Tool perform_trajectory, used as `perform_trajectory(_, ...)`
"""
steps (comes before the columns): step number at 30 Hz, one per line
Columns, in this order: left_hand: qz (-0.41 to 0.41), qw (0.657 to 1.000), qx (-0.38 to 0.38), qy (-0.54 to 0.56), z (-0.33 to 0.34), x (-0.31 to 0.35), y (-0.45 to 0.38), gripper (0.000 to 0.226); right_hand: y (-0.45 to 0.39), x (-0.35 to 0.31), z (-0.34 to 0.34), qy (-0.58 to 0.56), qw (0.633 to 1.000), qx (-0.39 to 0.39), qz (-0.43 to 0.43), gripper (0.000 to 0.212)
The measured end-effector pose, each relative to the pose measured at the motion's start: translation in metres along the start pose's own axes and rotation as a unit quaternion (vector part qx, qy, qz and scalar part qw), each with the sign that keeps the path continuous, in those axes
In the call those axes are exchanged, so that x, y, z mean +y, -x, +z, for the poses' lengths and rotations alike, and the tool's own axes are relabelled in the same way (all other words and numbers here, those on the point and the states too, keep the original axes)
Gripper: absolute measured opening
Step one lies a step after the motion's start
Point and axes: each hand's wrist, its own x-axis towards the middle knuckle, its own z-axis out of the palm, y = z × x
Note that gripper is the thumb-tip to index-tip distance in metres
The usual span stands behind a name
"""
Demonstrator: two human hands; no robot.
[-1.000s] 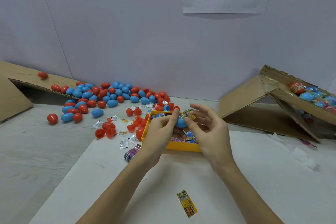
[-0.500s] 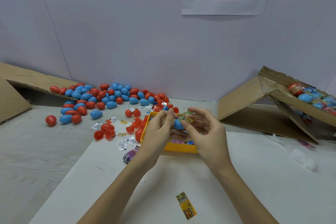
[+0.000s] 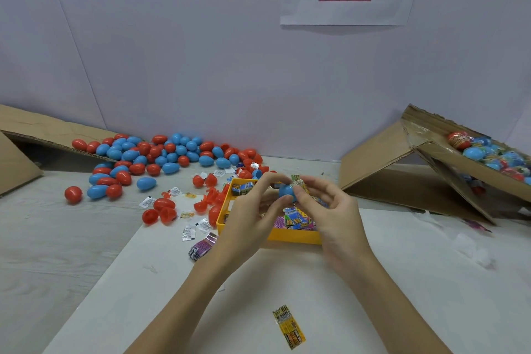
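Observation:
Both hands meet above a yellow tray (image 3: 290, 236) filled with colourful printed film sleeves. My left hand (image 3: 253, 210) pinches a blue plastic egg (image 3: 286, 192) between thumb and fingers. My right hand (image 3: 330, 210) pinches a printed film sleeve (image 3: 298, 181) against the top of that egg. Most of the egg is hidden by my fingers.
Many red and blue eggs (image 3: 161, 158) lie piled at the back left by a cardboard flap (image 3: 43, 129). A cardboard box (image 3: 459, 169) at the right holds wrapped eggs. One film sleeve (image 3: 288, 326) lies on the white sheet near me. Small packets and red half-shells are scattered left of the tray.
The hands stayed over the tray, working the sleeve on the egg; my left fingers shifted round it. The view tilted slightly.

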Motion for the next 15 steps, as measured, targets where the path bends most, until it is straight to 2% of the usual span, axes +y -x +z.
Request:
perform_trajectory(3, -0.001, 0.999, 0.048, -0.013, -0.0004, -0.0021, -0.0017, 0.025, 0.0006, -0.0005, 0.0021, -0.051, 0.998, -0.006, 0.036, 0.033)
perform_trajectory(7, -0.068, 0.992, 0.068, 0.085, -0.0038, -0.0033, -0.0050, 0.028, 0.0000, -0.0039, 0.0014, -0.160, 0.981, -0.035, 0.099, 0.032)
perform_trajectory(15, -0.057, 0.992, 0.083, 0.076, -0.0021, -0.0062, -0.0039, 0.029, 0.0041, -0.0057, 0.0005, -0.103, 0.991, -0.031, 0.083, 0.021)
